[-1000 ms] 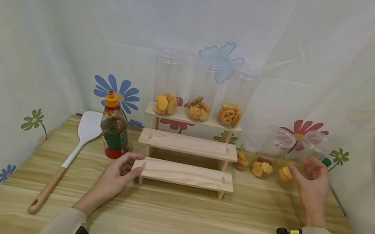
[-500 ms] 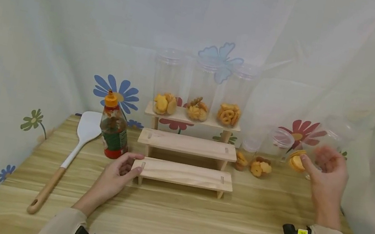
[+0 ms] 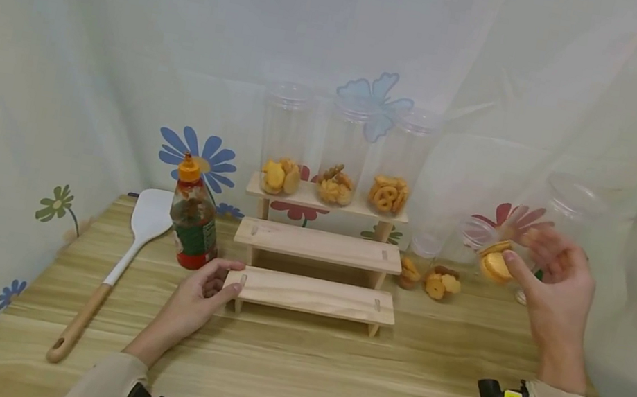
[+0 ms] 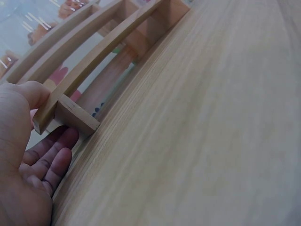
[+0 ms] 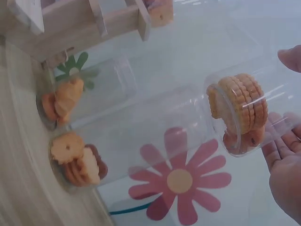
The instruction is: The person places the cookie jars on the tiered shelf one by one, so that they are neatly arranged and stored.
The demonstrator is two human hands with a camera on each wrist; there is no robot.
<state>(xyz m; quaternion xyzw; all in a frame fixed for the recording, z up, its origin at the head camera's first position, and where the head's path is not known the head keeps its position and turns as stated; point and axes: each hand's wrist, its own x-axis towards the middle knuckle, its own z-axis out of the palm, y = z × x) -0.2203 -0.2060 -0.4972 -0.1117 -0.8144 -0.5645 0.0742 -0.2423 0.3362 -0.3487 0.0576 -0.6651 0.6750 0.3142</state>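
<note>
My right hand (image 3: 560, 284) grips a clear plastic jar (image 3: 570, 209), tilted and raised off the table, with round sandwich biscuits (image 5: 244, 106) at its bottom. In the right wrist view the thumb and fingers lie on opposite sides of it. Below it stand another clear jar (image 5: 155, 129) with biscuits and a smaller jar (image 3: 422, 261). My left hand (image 3: 194, 300) pinches the left end of the lowest step of a three-tier wooden rack (image 3: 311, 296); in the left wrist view the thumb lies on top of the board (image 4: 89, 66).
Three tall lidded jars (image 3: 348, 140) of snacks stand on the rack's top step. Left of the rack are a sauce bottle (image 3: 194, 223) with an orange cap and a white spatula (image 3: 124, 264) with a wooden handle. A flowered curtain (image 3: 133, 20) hangs behind the table.
My right hand has lifted the jar from the table, moving it up and slightly right, then tilting its base left over the neighbouring jar. My left hand stays on the rack.
</note>
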